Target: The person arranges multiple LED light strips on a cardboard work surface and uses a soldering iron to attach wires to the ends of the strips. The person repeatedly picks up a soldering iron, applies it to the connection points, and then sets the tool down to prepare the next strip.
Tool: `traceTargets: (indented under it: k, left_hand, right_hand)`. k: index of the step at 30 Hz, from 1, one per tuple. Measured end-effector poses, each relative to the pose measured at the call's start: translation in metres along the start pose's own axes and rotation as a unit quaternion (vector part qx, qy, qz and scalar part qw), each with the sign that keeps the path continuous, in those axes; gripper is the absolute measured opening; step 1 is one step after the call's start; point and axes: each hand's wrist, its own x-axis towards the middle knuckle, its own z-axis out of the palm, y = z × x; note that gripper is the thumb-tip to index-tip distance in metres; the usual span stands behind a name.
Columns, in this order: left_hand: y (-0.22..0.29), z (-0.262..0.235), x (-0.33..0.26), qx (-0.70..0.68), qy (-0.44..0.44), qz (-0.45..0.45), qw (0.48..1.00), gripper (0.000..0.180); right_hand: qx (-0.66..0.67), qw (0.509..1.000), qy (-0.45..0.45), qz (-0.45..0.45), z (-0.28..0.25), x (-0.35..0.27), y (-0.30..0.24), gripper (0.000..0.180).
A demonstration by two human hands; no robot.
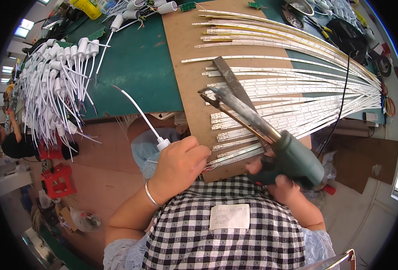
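Note:
My left hand [181, 163] is closed around a white plastic cap [163, 143], whose white cable [139, 108] rises to the upper left and ends in bare wire. Thin red wires [206, 168] show by its fingertips, at the end of the nearest LED strip [237, 155]. In my right hand [283, 186] is a dark green soldering gun [300, 161], gripped by its handle. Its metal tip points to the upper left, above the fanned LED strips [271, 87]. A dark flat metal bar [236, 83] lies across those strips, partly behind the gun.
A brown board [181, 54] on the green table [131, 67] bears the strips. Many white caps with cables [55, 76] hang over the left edge. A black power cord [344, 99] runs down at right. A red stool [58, 181] stands on the floor; another person [17, 139] is at far left.

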Motion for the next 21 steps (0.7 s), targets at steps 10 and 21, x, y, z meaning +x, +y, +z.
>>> traceTargets:
  k: [10,21]
  left_hand:
    - [0.000,0.002,-0.002,-0.001,0.002,-0.013,1.000,0.009]
    - [-0.002,0.003,-0.003,0.006,0.010,0.001,1.000,0.012]
  right_hand:
    - [-0.383,0.919,-0.064,-0.074,-0.044,-0.064,-0.009,0.056]
    - [-0.487,0.855,-0.085,-0.158,-0.026,-0.043,-0.030,0.058]
